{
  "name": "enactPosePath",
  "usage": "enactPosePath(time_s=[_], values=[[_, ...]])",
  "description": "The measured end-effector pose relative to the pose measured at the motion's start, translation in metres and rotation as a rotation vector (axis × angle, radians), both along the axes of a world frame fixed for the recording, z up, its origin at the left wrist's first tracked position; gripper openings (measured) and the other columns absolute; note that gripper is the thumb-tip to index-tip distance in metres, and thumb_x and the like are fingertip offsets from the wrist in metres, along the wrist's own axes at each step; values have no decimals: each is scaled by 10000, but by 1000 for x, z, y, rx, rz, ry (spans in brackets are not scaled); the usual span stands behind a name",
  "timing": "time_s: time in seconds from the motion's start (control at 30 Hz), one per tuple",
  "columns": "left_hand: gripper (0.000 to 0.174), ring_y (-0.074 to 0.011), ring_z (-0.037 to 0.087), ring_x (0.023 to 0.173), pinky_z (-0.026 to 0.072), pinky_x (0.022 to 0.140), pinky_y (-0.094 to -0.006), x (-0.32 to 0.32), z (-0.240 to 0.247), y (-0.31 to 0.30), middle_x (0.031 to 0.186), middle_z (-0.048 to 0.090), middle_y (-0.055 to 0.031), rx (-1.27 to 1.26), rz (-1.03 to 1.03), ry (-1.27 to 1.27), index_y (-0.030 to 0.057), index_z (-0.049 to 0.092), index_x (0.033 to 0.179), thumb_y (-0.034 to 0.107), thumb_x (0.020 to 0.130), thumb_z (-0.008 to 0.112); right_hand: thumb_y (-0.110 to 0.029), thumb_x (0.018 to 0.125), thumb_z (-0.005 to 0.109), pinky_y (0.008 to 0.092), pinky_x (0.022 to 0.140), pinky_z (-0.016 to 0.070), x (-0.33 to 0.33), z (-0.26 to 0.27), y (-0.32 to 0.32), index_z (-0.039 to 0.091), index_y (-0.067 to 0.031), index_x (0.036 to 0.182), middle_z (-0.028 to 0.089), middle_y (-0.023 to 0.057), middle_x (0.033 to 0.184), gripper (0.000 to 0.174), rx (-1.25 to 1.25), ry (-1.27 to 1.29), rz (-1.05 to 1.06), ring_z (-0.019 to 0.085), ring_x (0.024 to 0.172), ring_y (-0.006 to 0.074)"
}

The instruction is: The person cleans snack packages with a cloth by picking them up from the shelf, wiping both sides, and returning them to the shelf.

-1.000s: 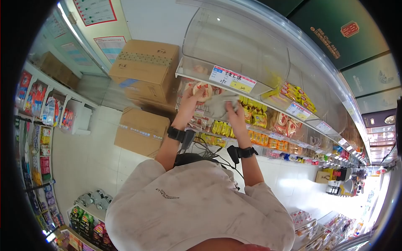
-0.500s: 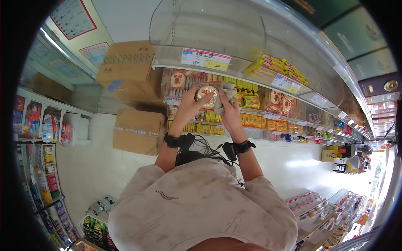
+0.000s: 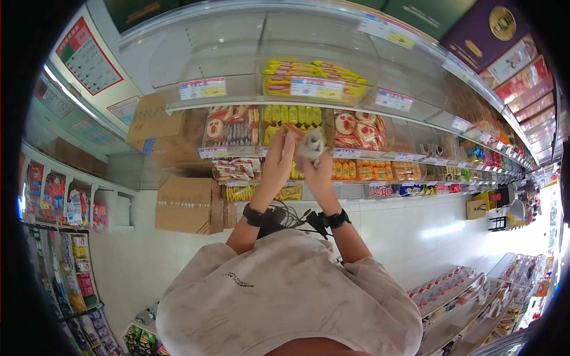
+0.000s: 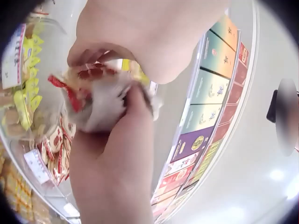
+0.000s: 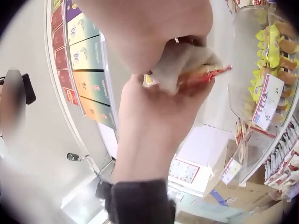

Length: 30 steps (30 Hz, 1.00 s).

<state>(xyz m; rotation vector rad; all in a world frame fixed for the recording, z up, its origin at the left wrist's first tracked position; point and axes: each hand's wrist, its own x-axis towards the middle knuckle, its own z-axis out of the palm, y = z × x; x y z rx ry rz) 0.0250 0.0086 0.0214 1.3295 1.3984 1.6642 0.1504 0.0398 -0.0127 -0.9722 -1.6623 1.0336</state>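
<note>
Grey-white cloth (image 3: 312, 144) is bunched in the curled fingers of the right hand (image 3: 319, 173) and lies against a red-and-white packet (image 4: 93, 72), held by the left hand (image 3: 279, 163) before the shelves (image 3: 205, 59). From my remote view I judge the step to be wiping; the next move calls for a steady left grip as the cloth turns. Yellow packets (image 3: 304, 113) sit behind; cardboard boxes (image 3: 184, 204) stand on pale floor (image 3: 127, 231).

Cloth (image 3: 312, 144) before shelves (image 3: 356, 99); carton (image 3: 183, 204) left
</note>
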Motion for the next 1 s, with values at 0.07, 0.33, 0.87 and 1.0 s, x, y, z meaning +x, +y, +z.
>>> enactPosePath(time_s=[0.07,0.33,0.87,1.0], values=[[449,-194,588,1030,452,927,-307,27,3,-2,1099,621,-146,-52,-88,-168,-42,522,1279,351,1082,429,-28,930,551,378,911,509,8,3,-18,551,22,1316,658,201,1228,389,119,-22,62,665,1099,325],[461,-111,549,743,466,697,-281,86,2,-24,856,640,-65,-388,-275,200,-65,614,1100,373,1065,473,-211,1019,520,325,958,474,95,-9,-2,554,-3,1313,624,123,1295,362,-370,56,-1,616,1142,224],[696,-234,562,1219,445,1028,-358,88,-30,-26,1284,583,-165,-356,-345,-96,-47,478,1394,551,1045,404,-45,864,660,322,852,504,145,-4,-32,667,-7,1168,704,158,1058,307,20,73,-214,666,984,269],[737,-196,632,1068,503,954,-346,94,-15,-34,1171,643,-124,-396,-278,-677,-26,532,1315,629,1030,349,-32,821,645,411,1074,408,107,18,-50,580,-5,1330,543,224,1402,514,450,-91,146,496,1318,410]])
